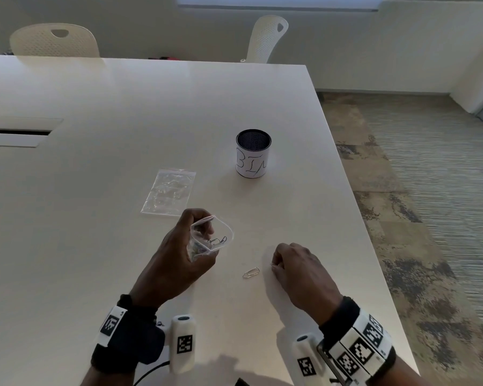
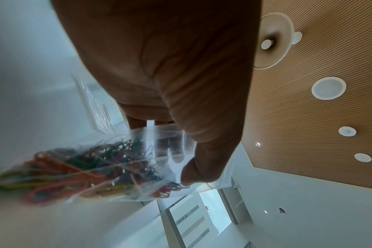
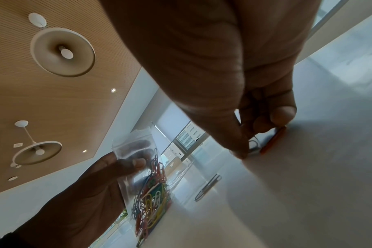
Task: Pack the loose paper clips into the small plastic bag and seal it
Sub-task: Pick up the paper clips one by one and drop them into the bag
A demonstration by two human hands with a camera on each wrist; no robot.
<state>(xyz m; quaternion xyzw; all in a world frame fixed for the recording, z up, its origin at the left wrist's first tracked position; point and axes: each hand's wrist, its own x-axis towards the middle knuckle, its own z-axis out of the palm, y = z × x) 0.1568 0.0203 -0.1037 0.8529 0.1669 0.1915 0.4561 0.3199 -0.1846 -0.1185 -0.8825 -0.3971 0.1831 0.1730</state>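
Note:
My left hand [image 1: 204, 242] holds the small clear plastic bag [image 1: 211, 238] just above the table, mouth up and open. Thumb and fingers pinch its upper part. Several coloured paper clips [image 2: 91, 169] fill its bottom, also seen as the bag's clips [image 3: 152, 189]. My right hand [image 1: 274, 264] is down on the table to the right of the bag. Its thumb and fingertips [image 3: 283, 111] pinch a silver clip [image 3: 254, 145] beside an orange clip [image 3: 274, 141]. One loose silver paper clip [image 1: 251, 272] lies flat between my hands, and shows as the loose clip [image 3: 208, 186].
A flat stack of spare clear bags [image 1: 169, 192] lies beyond my left hand. A black mesh cup labelled BIN [image 1: 253, 154] stands further back. The white table's right edge [image 1: 374, 246] runs close to my right hand. Two chairs stand behind the far edge.

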